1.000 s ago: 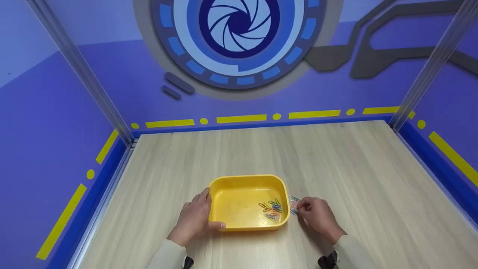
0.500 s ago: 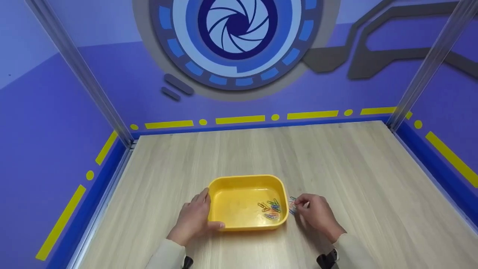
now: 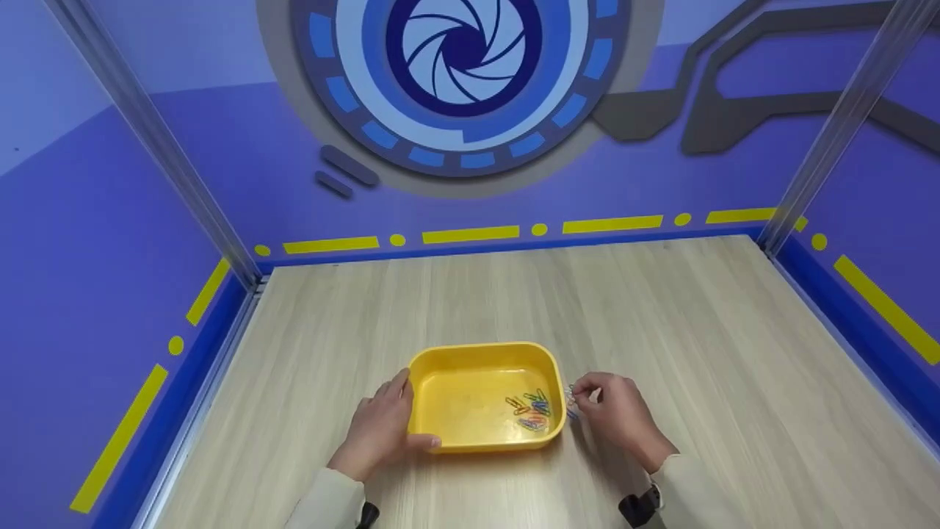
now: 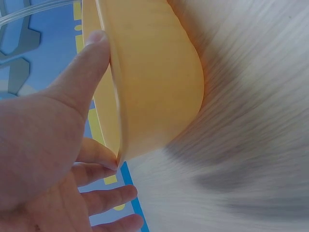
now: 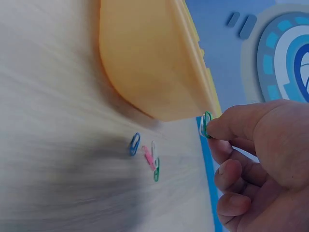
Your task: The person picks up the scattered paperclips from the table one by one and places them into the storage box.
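A shallow yellow plastic tray (image 3: 463, 444) stands on the table with a cluster of colored paper clips (image 3: 532, 413) inside near its right end. My left hand (image 3: 378, 426) holds the tray's left end, thumb along the near rim and index finger at the left rim; its other fingers spread loosely in the left wrist view. Just outside the right wall, my right hand (image 3: 620, 415) pinches a green paper clip (image 5: 208, 124) and a white one between thumb and index finger. Below it on the table lie a blue clip (image 5: 135, 144), a pink clip (image 5: 149, 158), and white and green ones.
The pale wood table (image 3: 352, 316) is enclosed by blue-purple printed panels (image 3: 220, 147) at the back and sides. Metal posts (image 3: 169, 162) rise at the back corners.
My right hand has lifted slightly and moved left toward the tray's right rim, pinching paper clips. My left hand keeps its hold on the tray.
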Motion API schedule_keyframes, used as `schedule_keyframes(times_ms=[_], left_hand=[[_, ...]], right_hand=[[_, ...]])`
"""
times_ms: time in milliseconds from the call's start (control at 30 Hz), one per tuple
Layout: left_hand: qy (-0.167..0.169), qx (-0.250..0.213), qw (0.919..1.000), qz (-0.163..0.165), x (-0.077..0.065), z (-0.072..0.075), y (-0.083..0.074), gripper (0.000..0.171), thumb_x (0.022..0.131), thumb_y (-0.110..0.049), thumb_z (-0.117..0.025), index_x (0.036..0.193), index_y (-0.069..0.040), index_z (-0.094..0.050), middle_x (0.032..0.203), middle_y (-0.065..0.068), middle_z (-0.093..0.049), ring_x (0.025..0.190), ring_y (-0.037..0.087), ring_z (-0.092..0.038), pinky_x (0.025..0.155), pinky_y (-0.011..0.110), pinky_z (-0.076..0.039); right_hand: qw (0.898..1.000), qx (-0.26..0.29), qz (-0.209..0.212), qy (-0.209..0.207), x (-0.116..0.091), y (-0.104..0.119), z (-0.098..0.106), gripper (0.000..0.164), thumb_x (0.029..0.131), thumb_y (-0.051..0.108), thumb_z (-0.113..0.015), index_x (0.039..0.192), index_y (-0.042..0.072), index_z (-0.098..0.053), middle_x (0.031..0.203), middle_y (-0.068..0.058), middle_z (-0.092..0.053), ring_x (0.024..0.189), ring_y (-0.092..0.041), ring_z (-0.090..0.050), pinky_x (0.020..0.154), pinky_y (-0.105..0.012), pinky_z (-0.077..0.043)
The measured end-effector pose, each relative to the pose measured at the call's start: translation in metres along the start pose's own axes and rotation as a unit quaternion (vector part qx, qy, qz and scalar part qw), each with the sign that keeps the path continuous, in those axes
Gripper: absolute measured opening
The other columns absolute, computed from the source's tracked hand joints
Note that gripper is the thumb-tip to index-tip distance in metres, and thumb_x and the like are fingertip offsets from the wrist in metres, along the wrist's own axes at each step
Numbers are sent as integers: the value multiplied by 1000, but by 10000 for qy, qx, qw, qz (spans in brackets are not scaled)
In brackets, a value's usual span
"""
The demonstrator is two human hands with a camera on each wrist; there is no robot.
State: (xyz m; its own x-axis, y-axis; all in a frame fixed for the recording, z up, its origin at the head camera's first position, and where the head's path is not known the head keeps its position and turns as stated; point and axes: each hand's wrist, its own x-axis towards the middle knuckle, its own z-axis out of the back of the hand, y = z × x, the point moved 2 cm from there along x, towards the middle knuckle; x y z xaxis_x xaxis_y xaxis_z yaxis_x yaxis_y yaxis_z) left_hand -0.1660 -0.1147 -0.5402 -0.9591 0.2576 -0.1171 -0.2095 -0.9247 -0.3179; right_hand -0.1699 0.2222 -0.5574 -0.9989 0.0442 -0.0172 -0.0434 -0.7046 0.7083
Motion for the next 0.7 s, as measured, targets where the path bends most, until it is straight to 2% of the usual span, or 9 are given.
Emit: schedule_keyframes(times_ms=[300, 533, 700], left_hand=[[97, -44, 9999, 49, 1, -1, 1, 104, 69, -54, -80, 146, 2, -36, 153, 15, -34, 133, 33, -42, 99, 57, -41], [49, -67, 9999, 95, 1, -1, 1, 103, 69, -53, -81, 146, 0, -37, 153, 15, -34, 134, 32, -41, 99, 56, -42], [141, -135, 9997, 129, 1, -1, 1, 104, 70, -53, -80, 147, 1, -35, 155, 15, -33, 136, 33, -39, 101, 57, -40]], right_hand=[[9999, -100, 101, -28, 0, 9, 2, 13, 83, 7, -67, 82, 19, -71, 79, 8, -63, 74, -11, -52, 65, -21, -42], [9998, -88, 179, -33, 0, 13, 1, 14, 83, 7, -67, 81, 20, -71, 78, 8, -63, 73, -11, -51, 64, -22, -42], [9998, 29, 216, 6, 0, 17, -2, 13, 84, 7, -68, 80, 20, -70, 78, 7, -63, 71, -10, -51, 62, -21, -43]])
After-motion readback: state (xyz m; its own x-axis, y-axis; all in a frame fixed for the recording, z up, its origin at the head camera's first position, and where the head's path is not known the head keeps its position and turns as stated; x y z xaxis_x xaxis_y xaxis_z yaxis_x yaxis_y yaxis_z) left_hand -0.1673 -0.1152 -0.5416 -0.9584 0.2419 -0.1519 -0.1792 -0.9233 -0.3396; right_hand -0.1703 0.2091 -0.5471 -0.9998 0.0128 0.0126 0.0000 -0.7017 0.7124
